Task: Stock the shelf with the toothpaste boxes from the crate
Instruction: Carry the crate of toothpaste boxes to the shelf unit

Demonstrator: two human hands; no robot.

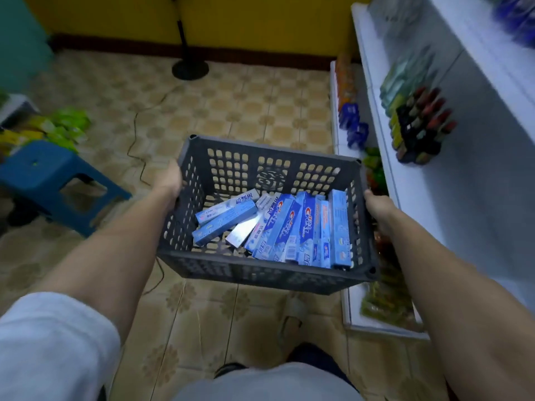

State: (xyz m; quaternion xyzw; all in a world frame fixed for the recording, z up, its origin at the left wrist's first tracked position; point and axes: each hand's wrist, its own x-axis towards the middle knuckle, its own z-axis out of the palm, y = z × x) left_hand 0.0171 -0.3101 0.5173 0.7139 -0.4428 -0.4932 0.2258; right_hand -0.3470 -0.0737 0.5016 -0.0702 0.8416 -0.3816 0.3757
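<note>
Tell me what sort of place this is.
Probably a small shop or a mock-up of one: white shelves on the right carry rows of packaged goods and small bottles, and both hands hold a dark crate of toothpaste boxes over a tiled floor.

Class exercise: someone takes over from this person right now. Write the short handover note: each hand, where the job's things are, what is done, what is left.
Left hand: grips the left wall of the crate.
Right hand: grips the crate's right wall.
The crate is held off the floor, beside the white shelf on the right.
Toothpaste boxes: all lying loose inside the crate.
Done: crate brought to the shelf.
Left: every box seen here; probably set the crate down first to free a hand.
</note>
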